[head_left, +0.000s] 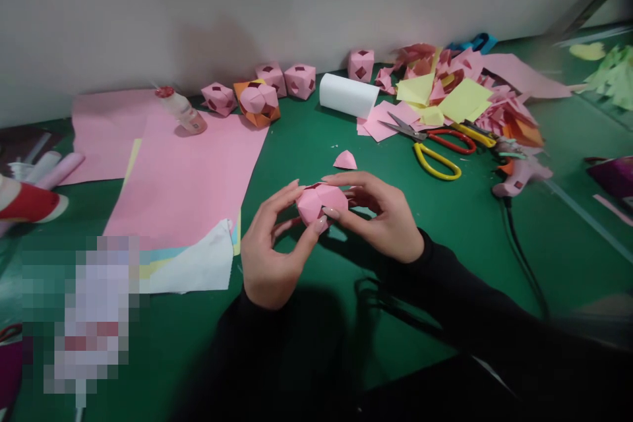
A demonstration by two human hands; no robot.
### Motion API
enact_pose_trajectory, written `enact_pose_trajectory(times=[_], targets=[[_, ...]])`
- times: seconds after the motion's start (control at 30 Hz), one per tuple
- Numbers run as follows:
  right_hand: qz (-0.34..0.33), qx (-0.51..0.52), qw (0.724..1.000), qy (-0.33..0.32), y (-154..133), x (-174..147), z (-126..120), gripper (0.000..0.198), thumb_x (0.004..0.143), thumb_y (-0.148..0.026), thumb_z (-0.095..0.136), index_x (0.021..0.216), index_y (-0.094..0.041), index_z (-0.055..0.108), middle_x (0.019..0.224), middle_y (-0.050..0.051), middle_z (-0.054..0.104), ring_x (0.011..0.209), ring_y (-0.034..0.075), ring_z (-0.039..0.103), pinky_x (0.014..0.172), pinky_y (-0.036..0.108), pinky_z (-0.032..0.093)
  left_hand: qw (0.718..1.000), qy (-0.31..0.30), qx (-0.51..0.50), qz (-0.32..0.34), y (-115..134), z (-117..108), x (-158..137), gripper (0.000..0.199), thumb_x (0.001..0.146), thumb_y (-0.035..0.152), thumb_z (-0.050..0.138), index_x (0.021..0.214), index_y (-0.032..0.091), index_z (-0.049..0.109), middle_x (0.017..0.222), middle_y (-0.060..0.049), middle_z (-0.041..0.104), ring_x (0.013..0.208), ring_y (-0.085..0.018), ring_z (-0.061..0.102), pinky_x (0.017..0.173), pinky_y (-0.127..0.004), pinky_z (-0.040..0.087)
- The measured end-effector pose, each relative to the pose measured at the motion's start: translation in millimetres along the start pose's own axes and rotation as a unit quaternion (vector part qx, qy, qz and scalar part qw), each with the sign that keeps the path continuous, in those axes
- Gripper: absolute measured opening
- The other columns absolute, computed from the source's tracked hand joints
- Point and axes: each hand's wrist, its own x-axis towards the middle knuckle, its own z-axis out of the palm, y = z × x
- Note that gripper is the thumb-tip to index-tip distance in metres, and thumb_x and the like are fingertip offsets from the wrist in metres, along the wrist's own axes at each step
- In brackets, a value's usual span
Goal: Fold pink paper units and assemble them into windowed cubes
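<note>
Between my two hands is a pink folded paper ball (316, 201), held a little above the green table (306, 145). My left hand (277, 247) grips its left side, with the thumb at the lower front. On the right side, my right hand (383, 214) pinches the ball with thumb and fingers. A small pink paper piece (345, 160) lies on the table just beyond my right fingers. The underside of the ball and some fingertips are hidden.
Several finished pink paper balls (300, 81) line the wall. Scissors (438, 145), paper scraps (459, 89) and a pink glue gun (521, 173) lie right. Pink sheets (188, 178), a small bottle (182, 111) and a red-and-white cup (30, 201) are left. A white roll (349, 95) lies behind.
</note>
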Motion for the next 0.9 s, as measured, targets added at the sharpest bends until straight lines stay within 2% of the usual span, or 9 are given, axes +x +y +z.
enact_pose_trajectory(times=[0.17,0.3,0.47,0.63,0.9], targets=[[-0.106,-0.116,0.987,0.013,-2,-1,0,0.034,0.088,-0.026,0.072,0.122,-0.023,0.068,0.119,0.007,0.074,0.099,0.017,0.072,0.081,0.027,0.064,0.997,0.0,0.044,0.06,-5,-1,1,0.047,0.082,0.019,0.074,0.128,0.022,0.066,0.137,-0.009,0.064,0.125,-0.027,0.062,0.096,-0.037,0.06],[-0.157,-0.172,0.973,0.0,-1,-2,-4,0.039,0.089,-0.023,0.07,0.128,-0.022,0.065,0.124,0.007,0.072,0.108,0.019,0.071,0.089,0.029,0.063,0.992,-0.007,0.075,0.105,-5,-4,2,0.049,0.083,0.014,0.073,0.13,0.022,0.065,0.138,-0.008,0.064,0.126,-0.027,0.061,0.105,-0.042,0.055],[-0.178,-0.206,0.962,-0.007,-2,-3,-5,0.042,0.091,-0.023,0.068,0.132,-0.022,0.062,0.129,0.007,0.07,0.116,0.019,0.069,0.099,0.031,0.059,0.988,-0.001,0.072,0.139,-5,-6,6,0.047,0.084,0.011,0.073,0.127,0.028,0.068,0.135,-0.005,0.066,0.123,-0.022,0.064,0.109,-0.04,0.051],[-0.193,-0.231,0.953,-0.016,-4,-5,-5,0.044,0.092,-0.023,0.067,0.136,-0.021,0.06,0.132,0.007,0.068,0.119,0.019,0.068,0.107,0.03,0.054,0.989,-0.006,0.046,0.141,-4,-9,9,0.044,0.084,0.009,0.072,0.122,0.031,0.07,0.132,-0.003,0.069,0.122,-0.021,0.065,0.108,-0.038,0.051],[-0.191,-0.234,0.953,-0.025,-6,-6,-4,0.044,0.096,-0.027,0.062,0.14,-0.022,0.057,0.137,0.004,0.064,0.123,0.02,0.065,0.106,0.033,0.056,0.986,-0.021,0.039,0.16,0,-14,12,0.046,0.085,0.007,0.07,0.122,0.034,0.07,0.133,0.001,0.068,0.122,-0.016,0.064,0.109,-0.032,0.05]])
